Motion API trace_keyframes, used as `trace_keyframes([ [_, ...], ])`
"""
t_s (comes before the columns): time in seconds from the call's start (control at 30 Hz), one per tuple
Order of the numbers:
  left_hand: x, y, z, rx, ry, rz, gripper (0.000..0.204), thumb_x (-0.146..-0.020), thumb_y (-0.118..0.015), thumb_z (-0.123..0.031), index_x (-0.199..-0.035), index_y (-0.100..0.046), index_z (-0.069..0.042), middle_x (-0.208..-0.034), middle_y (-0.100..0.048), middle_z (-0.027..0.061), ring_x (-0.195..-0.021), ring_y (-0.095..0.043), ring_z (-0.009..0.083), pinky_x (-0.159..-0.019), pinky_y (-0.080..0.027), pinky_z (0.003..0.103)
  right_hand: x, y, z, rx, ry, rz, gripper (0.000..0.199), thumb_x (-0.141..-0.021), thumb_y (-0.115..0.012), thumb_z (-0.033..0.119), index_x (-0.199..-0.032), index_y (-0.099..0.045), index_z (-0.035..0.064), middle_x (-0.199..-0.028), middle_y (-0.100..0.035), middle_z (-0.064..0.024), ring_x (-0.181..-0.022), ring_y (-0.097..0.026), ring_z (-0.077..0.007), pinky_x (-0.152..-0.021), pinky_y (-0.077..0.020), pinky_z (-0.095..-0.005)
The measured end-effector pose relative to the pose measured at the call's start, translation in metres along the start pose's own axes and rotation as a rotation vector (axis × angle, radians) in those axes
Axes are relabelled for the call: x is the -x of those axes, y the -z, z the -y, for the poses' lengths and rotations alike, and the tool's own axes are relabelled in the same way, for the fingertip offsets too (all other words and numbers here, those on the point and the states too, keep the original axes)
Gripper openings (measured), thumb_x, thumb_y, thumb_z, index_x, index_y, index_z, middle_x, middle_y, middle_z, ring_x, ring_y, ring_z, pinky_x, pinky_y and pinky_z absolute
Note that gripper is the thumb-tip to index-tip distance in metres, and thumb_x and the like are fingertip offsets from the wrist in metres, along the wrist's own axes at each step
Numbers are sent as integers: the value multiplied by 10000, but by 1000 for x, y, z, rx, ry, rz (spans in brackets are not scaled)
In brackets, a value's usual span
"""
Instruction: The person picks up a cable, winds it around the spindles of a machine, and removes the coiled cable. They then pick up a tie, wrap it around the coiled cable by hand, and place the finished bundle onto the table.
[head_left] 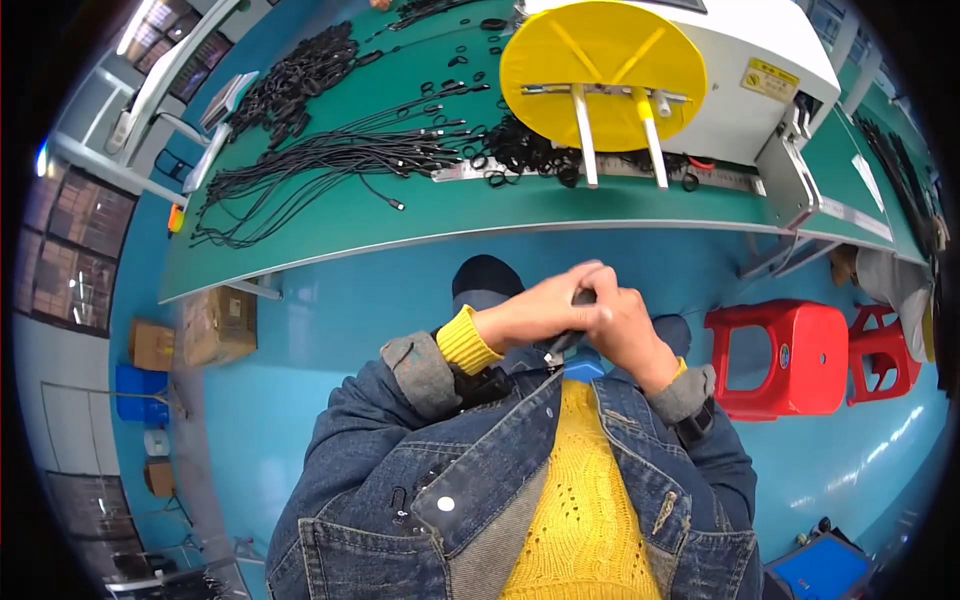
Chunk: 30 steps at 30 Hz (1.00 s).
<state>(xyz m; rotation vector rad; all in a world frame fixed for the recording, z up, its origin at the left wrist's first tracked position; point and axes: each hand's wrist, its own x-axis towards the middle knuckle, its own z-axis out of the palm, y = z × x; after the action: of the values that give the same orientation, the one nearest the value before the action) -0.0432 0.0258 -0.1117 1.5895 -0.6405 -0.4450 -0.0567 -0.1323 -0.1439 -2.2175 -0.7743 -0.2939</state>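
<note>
Both hands meet in front of my chest, over the gap between my body and the table. My left hand (550, 308) and my right hand (632, 338) are closed around a small black cable bundle (566, 342). Part of the bundle shows between the fingers, and a bright metal connector tip pokes out below them. The fingers cover the rest of it. On the green table ahead, a spread of black cables (320, 165) with metal plug ends lies to the left. Small black loops (530, 148) are heaped beside it.
A white machine (745, 110) with a round yellow disc (600, 60) and projecting rods stands on the green table (480, 215). A metal ruler (720, 178) runs along its base. Red stools (790, 358) stand at right, and cardboard boxes (220, 325) at left. A larger cable heap (300, 80) lies far left.
</note>
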Motion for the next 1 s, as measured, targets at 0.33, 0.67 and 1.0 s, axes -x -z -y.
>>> trace_keyframes([
  [0.33,6,16,-4,351,938,308,203,-811,-635,-215,-857,-562,-31,-696,-555,33,-566,-543,85,-457,-451,211,-6,-6,4,142,-33,279,258,-713,-602,126,-883,-433,31,-616,-563,-195,-587,-586,-371,-485,-462,-429],
  [0.67,4,17,12,195,664,397,251,-831,-610,-234,-885,-573,7,-689,-582,33,-511,-524,64,-426,-438,180,-5,-19,-6,-548,-362,-86,138,-696,-557,117,-769,-596,6,-625,-602,-171,-616,-620,-325,-549,-479,-400],
  [1.0,3,24,18,518,968,419,189,-859,-525,-183,-919,-534,-5,-653,-518,29,-460,-430,55,-363,-320,159,5,-34,-10,-299,-355,63,179,-683,-523,88,-818,-609,8,-658,-611,-186,-659,-612,-369,-616,-482,-426],
])
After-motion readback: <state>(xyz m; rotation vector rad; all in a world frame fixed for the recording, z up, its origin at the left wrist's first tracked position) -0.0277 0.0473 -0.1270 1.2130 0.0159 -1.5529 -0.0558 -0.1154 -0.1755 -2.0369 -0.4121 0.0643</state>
